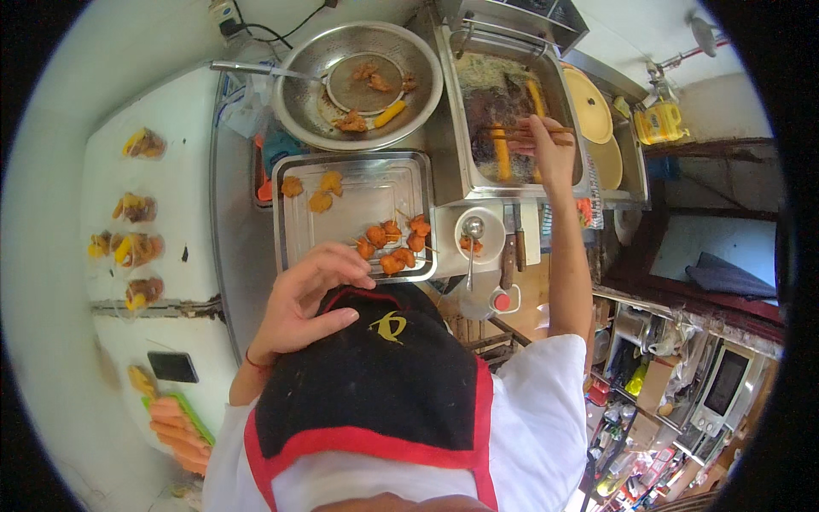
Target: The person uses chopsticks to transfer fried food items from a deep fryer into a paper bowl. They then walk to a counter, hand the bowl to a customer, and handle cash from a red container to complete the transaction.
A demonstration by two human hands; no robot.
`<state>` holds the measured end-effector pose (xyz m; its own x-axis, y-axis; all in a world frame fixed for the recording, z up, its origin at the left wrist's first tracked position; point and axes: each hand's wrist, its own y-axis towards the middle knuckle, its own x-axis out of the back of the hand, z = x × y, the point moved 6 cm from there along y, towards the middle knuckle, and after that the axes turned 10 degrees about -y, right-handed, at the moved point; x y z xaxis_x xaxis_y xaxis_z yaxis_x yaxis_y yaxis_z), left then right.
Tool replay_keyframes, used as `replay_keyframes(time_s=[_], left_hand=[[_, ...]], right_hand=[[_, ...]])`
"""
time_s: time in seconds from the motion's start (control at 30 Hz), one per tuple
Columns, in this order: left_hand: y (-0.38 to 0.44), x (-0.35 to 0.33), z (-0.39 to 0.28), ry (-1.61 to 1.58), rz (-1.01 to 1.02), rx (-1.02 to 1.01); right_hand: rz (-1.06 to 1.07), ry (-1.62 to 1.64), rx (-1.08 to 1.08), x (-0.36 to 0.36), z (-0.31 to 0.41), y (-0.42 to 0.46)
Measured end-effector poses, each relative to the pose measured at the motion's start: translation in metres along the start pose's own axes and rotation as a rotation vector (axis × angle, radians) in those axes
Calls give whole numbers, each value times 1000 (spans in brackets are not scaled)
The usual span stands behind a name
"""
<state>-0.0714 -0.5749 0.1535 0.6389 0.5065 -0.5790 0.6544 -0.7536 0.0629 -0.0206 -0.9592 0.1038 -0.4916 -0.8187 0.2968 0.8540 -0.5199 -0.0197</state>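
Note:
My right hand (544,146) grips a pair of wooden chopsticks (505,132) above a steel deep fryer (473,191) of bubbling oil. The chopstick tips reach over one long yellow food stick (501,157); whether they pinch it I cannot tell. A second yellow stick (535,96) floats toward the back, and another is partly hidden under my hand. My left hand (313,294) holds nothing, its fingers apart, in front of my black apron (358,384). Near it is the front rim of a steel tray (279,237), holding skewered orange fried balls (391,259) and several golden fried pieces (321,201).
Behind the tray stands a perforated steel bowl (297,121) with a strainer (333,83) and fried pieces. Right of the tray are a white bowl (462,221) with a spoon (473,230) and knives (508,256). Filled cups (137,249) and a phone (173,367) rest on the left white surface.

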Motion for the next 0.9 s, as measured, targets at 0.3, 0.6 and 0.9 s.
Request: replay_keyframes(time_s=[0.3, 0.6, 0.9], left_hand=[[-5, 5, 0, -5, 12, 7], [-31, 52, -17, 138, -377, -21], [-87, 112, -49, 141, -809, -219]], right_hand=[[-196, -211, 55, 22, 49, -24], [3, -729, 569, -44, 116, -100], [61, -864, 636, -66, 132, -124]])
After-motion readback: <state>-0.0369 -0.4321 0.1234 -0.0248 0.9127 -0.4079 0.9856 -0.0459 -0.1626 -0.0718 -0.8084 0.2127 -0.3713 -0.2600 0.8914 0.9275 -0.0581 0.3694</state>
